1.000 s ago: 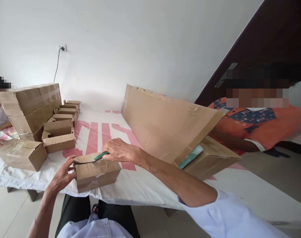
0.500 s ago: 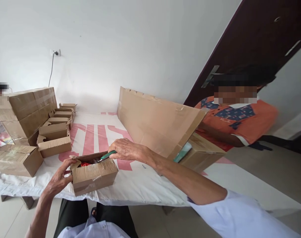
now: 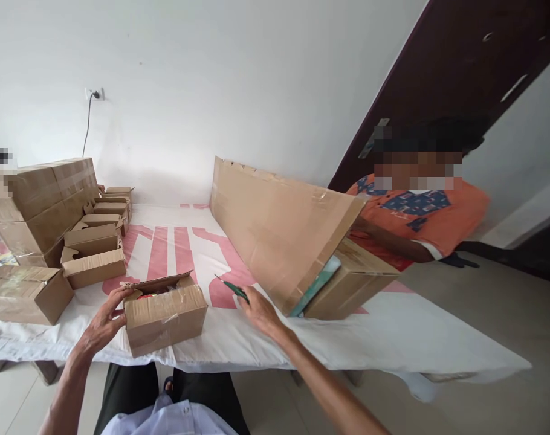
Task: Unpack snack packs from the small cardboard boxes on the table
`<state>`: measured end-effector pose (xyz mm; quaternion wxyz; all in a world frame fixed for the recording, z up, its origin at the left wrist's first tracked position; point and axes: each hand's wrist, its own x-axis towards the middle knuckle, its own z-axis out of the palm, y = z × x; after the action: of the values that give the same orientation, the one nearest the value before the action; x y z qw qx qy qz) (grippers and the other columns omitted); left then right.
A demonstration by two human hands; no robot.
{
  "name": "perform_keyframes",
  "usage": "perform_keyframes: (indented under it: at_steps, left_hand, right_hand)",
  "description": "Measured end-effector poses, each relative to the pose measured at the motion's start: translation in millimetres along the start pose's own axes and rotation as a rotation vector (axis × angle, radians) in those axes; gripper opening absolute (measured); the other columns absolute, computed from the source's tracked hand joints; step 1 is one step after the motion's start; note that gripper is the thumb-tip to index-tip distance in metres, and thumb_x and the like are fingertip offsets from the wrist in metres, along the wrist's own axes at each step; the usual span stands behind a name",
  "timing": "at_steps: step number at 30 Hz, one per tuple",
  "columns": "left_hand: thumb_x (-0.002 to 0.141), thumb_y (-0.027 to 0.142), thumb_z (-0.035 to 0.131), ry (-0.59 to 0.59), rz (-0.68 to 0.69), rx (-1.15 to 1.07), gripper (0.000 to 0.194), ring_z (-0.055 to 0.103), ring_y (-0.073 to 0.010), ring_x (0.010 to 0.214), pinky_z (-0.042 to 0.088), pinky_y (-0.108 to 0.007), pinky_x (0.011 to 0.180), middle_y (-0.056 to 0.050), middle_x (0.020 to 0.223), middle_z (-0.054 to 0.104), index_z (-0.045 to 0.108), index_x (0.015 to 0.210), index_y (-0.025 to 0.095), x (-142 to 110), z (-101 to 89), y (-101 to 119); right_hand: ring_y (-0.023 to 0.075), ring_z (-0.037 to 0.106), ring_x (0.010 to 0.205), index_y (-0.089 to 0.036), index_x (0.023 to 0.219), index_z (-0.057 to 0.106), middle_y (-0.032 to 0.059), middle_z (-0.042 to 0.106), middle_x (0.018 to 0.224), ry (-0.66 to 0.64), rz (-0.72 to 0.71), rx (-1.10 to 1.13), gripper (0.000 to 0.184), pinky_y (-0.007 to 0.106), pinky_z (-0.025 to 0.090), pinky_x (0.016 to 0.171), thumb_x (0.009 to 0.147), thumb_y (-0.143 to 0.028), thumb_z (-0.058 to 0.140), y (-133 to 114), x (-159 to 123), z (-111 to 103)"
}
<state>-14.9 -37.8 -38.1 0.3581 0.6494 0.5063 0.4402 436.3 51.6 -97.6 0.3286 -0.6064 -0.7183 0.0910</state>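
A small cardboard box (image 3: pixel 166 320) stands near the table's front edge, its lid flap raised at the back. Something red and clear plastic shows inside, too shadowed to name. My left hand (image 3: pixel 103 319) grips the box's left end, fingers over the upper edge and thumb against the side. To the right of the box, apart from it, my right hand (image 3: pixel 260 311) is closed around a green-handled utility knife (image 3: pixel 236 290). The knife's thin tip points left and away from me, just above the cloth.
Open small boxes (image 3: pixel 93 260) line the left, beside stacked taped cartons (image 3: pixel 48 205) and a closed box (image 3: pixel 28 293). A large cardboard panel (image 3: pixel 275 223) leans at right, before another carton (image 3: pixel 354 290). A person in orange (image 3: pixel 420 211) is behind it; another is at far left.
My right hand has drawn the knife out of the box opening and moved right and toward me. The left hand stays on the box. The view has shifted slightly.
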Motion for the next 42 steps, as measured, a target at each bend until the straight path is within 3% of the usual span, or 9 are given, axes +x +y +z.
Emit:
perform_keyframes:
  at_steps: [2,5,9,12,15,23,29,36,42]
  left_hand:
    - [0.088,0.057,0.076,-0.014,-0.003,0.003,0.065,0.048,-0.0413,0.153,0.057,-0.048,0.112,-0.015,0.165,0.051,0.068,0.145,0.027,-0.1,-0.7,-0.7]
    - [0.086,0.065,0.077,-0.026,-0.015,0.007,0.073,0.048,-0.0421,0.153,0.056,-0.050,0.115,-0.015,0.167,0.049,0.066,0.148,0.028,-0.7,-1.6,2.1]
    - [0.076,0.066,0.087,-0.058,-0.025,0.081,0.086,0.044,-0.0456,0.155,0.054,-0.056,0.117,-0.013,0.170,0.045,0.062,0.152,0.033,-2.3,-3.3,10.6]
    - [0.066,0.068,0.093,-0.097,-0.022,0.132,0.104,0.040,-0.0480,0.157,0.051,-0.061,0.118,-0.014,0.174,0.039,0.057,0.157,0.034,-3.2,-3.6,14.9]
    - [0.061,0.064,0.096,-0.107,-0.026,0.186,0.118,0.038,-0.0478,0.158,0.049,-0.063,0.119,-0.015,0.176,0.034,0.047,0.164,0.034,-3.3,-2.8,15.0]
    - [0.063,0.035,0.093,-0.122,-0.066,0.315,0.124,0.039,-0.0438,0.158,0.045,-0.058,0.124,-0.016,0.173,0.038,0.032,0.171,0.031,3.7,-18.3,19.9]
    - [0.060,0.034,0.094,-0.144,-0.065,0.375,0.119,0.045,-0.0427,0.153,0.050,-0.056,0.121,-0.013,0.168,0.043,0.040,0.166,0.033,7.9,-27.7,19.3]
    - [0.059,0.043,0.098,-0.193,0.003,0.484,0.119,0.026,-0.0452,0.164,0.030,-0.060,0.132,-0.017,0.177,0.025,0.042,0.162,0.029,12.0,-32.5,23.0]
    - [0.061,0.024,0.090,-0.185,-0.058,0.477,0.101,0.056,-0.0382,0.138,0.048,-0.054,0.118,-0.011,0.150,0.056,0.049,0.153,0.027,5.1,-21.8,36.8]
  right_hand:
    - [0.0322,0.069,0.113,-0.018,0.120,0.074,0.0164,0.075,0.113,0.027,0.047,-0.021,0.036,0.047,0.053,0.104,0.092,-0.020,0.052,6.7,-18.4,34.0]
    - [0.0337,0.067,0.112,-0.019,0.117,0.074,0.0168,0.073,0.111,0.043,0.057,0.031,0.031,0.049,0.053,0.102,0.092,-0.022,0.056,0.8,-27.1,54.0]
    - [0.0307,0.068,0.120,-0.022,0.125,0.070,0.0147,0.072,0.126,0.034,0.016,0.375,0.038,0.045,0.056,0.101,0.104,-0.045,0.048,-33.6,-12.4,43.1]
    - [0.0301,0.068,0.128,-0.024,0.137,0.065,0.0145,0.070,0.141,-0.138,-0.022,0.734,0.053,0.044,0.057,0.104,0.102,-0.062,0.054,-70.8,-4.7,29.0]
    - [0.0323,0.062,0.138,-0.026,0.152,0.055,0.0147,0.062,0.153,-0.279,-0.082,0.848,0.072,0.047,0.056,0.108,0.093,-0.064,0.070,-101.9,-11.2,23.6]
    - [0.0347,0.032,0.162,-0.033,0.170,0.028,0.0131,0.036,0.173,-0.140,-0.198,0.602,0.106,0.059,0.029,0.133,0.080,-0.030,0.084,-124.0,-50.9,58.7]
    - [0.0329,0.049,0.151,-0.025,0.164,0.039,0.0158,0.052,0.161,-0.134,-0.242,0.486,0.084,0.054,0.046,0.122,0.090,-0.038,0.077,-136.3,-31.7,39.0]
    - [0.0379,0.056,0.139,-0.026,0.153,0.054,0.0145,0.059,0.151,-0.197,-0.211,0.193,0.075,0.052,0.054,0.107,0.084,-0.036,0.081,-171.1,-3.4,24.6]
    - [0.0288,0.066,0.120,-0.026,0.137,0.066,0.0104,0.069,0.137,-0.168,-0.195,0.276,0.052,0.042,0.055,0.100,0.085,-0.026,0.071,-167.0,2.7,23.7]
